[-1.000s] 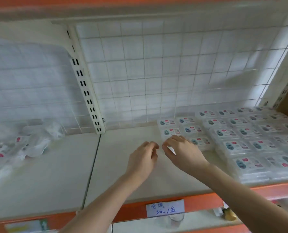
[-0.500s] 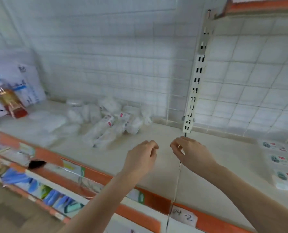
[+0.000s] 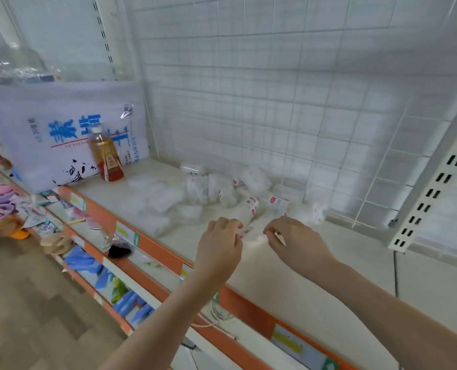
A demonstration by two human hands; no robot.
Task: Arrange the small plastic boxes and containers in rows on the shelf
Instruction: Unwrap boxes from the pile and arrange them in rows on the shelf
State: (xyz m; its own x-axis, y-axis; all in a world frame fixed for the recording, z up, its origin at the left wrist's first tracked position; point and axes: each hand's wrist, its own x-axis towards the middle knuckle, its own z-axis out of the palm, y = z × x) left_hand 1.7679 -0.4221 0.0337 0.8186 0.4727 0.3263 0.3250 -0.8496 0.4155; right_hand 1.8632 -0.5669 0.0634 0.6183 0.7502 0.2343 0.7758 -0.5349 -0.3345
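A loose heap of small clear plastic boxes (image 3: 222,193) with red-and-white labels lies on the cream shelf (image 3: 288,276) against the wire-grid back. Both my hands hover just in front of the heap's near edge. My left hand (image 3: 219,244) has its fingers curled in, the tips beside a labelled box (image 3: 250,209). My right hand (image 3: 296,241) is curled the same way a little to the right, close to another labelled box (image 3: 276,202). I see nothing held in either hand. The picture is blurred.
A bottle of amber drink (image 3: 106,156) stands left of the heap, before a big white bag with blue print (image 3: 62,129). A slotted white upright (image 3: 435,188) rises at the right. The orange shelf edge (image 3: 155,247) carries price tags; lower shelves hold blue packets (image 3: 126,300).
The view has swung left, from the neat rows of boxes to the loose heap. Both hands keep their curled pose and now sit close to the heap.
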